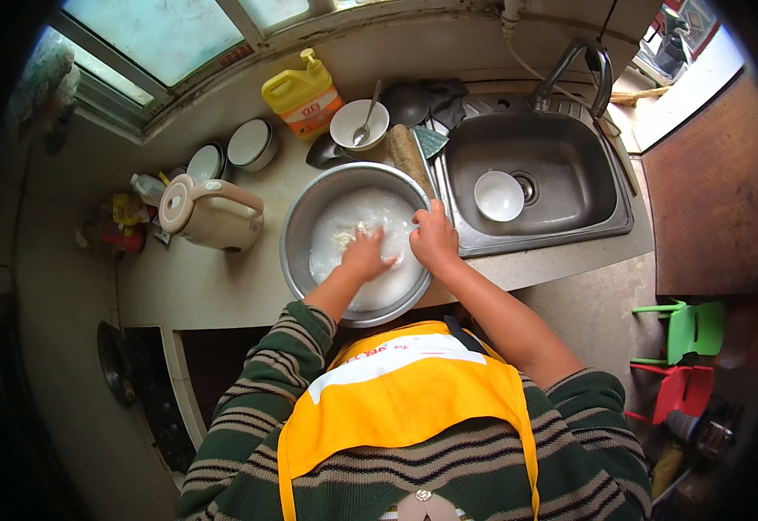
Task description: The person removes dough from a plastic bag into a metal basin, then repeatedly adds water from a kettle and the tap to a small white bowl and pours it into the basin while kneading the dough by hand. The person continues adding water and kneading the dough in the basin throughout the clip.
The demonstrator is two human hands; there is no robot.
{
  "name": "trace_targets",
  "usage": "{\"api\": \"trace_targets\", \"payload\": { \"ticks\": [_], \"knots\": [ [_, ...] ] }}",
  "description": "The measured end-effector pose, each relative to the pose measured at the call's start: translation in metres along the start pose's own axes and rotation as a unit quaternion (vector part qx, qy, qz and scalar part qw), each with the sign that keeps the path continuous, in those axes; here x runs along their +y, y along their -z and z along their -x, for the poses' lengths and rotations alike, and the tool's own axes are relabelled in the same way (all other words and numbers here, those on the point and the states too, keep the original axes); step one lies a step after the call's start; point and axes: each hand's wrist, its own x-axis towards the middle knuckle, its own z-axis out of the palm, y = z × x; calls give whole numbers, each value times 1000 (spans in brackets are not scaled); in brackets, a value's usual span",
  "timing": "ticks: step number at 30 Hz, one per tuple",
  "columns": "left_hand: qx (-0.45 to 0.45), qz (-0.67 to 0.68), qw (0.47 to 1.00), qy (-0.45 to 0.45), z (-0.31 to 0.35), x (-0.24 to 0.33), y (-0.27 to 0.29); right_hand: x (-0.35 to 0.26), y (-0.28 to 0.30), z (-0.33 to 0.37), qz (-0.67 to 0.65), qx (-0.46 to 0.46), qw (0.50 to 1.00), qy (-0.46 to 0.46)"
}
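A large metal basin (296,260) stands at the counter's front edge, holding what looks like white flour (331,260). My left hand (365,256) is down in the basin with its fingers spread in the flour. Pale, wet-looking clumps (344,236) lie by those fingertips. At the basin's right side, my right hand (435,236) is closed over the rim, thumb toward the inside.
A kettle (214,217) and stacked bowls (251,144) stand left. Behind the basin are a yellow jug (303,95), a bowl (362,124) with a spoon (369,113), and a brown roll-shaped thing (409,156). The sink (570,165) at right holds a white bowl (499,196) beneath a faucet (570,74).
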Motion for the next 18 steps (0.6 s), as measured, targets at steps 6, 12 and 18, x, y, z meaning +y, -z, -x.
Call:
{"api": "trace_targets", "payload": {
  "ticks": [6, 12, 18],
  "knots": [
    [25, 47, 990, -130, 9, 8, -39, 0, 0, -2, 7, -17, 1000, -24],
    [-12, 24, 979, -204, 17, 6, -37, -1, 0, -1, 8, -20, 1000, -22],
    [62, 72, 989, -117, 19, -10, -15, -1, 0, -1, 3, -17, 1000, -17]
  ]
}}
